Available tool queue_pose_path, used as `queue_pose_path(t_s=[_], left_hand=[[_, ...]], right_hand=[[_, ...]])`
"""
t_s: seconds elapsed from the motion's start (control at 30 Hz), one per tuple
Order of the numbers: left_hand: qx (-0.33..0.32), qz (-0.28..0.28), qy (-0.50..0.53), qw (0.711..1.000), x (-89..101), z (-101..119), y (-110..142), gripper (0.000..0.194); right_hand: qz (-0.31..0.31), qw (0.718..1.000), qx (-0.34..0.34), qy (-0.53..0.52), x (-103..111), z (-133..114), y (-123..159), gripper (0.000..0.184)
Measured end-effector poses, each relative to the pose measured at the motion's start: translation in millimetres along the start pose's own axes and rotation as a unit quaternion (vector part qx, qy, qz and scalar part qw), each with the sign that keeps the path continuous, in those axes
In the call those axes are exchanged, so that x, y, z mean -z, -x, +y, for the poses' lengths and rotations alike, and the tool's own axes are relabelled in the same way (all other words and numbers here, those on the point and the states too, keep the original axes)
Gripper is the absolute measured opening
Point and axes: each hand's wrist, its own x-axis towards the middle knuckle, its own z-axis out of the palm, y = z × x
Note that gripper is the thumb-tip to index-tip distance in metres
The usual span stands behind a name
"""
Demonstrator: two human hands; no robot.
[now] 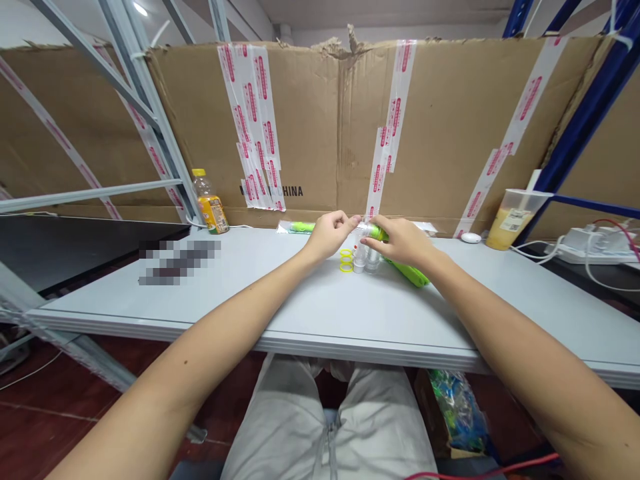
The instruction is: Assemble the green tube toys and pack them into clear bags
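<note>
My right hand [404, 240] is closed around a clear tube with a bright green part [376, 232], held just above the table. The fingers of my left hand [329, 236] pinch at the tube's left end; exactly what lies between them is too small to tell. Below stand small clear plastic cylinders [371, 262], next to several yellow rings [346, 261] in a row. A bright green object [411, 273] lies under my right wrist, partly hidden. Behind my left hand lies a green item in clear wrapping [301, 227].
The grey table [320, 313] ends at a cardboard wall [310, 133]. A juice bottle [213, 208] stands back left. At the right are a drink cup [513, 220], a small white case [471, 237] and a power strip [583, 250] with cables. Metal posts flank the table.
</note>
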Motion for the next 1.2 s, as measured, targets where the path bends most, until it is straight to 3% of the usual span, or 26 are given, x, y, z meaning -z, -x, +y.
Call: queue_pose_path(t_s=[0.13, 0.33, 0.57, 0.7, 0.9, 1.03, 1.2], left_hand=[[-0.051, -0.039, 0.022, 0.998, 0.5, -2, -1, 0.031], [-0.061, -0.052, 0.020, 0.997, -4.5, -3, 1, 0.018], [-0.088, -0.024, 0.017, 0.996, -4.2, 4, 4, 0.024], [-0.033, 0.005, 0.055, 0.998, -4.9, 9, 6, 0.041], [0.046, -0.003, -0.033, 0.998, -1.0, 10, 6, 0.056], [0.031, -0.036, 0.050, 0.998, 1.5, 9, 1, 0.048], [0.033, -0.029, 0.118, 0.992, 1.2, 7, -3, 0.040]], right_hand=[[0.001, 1.000, -0.004, -0.002, -1, 6, 1, 0.035], [-0.004, 1.000, -0.015, -0.002, -4, 13, 1, 0.036], [0.022, 0.999, -0.036, 0.005, -1, 9, 0, 0.035], [0.045, 0.997, -0.049, 0.050, 1, 3, -1, 0.036], [0.007, 0.996, -0.022, 0.088, -1, -3, -1, 0.037], [0.007, 0.999, -0.003, 0.032, -1, 3, -1, 0.040], [0.036, 0.999, -0.030, 0.002, 2, 10, -3, 0.046]])
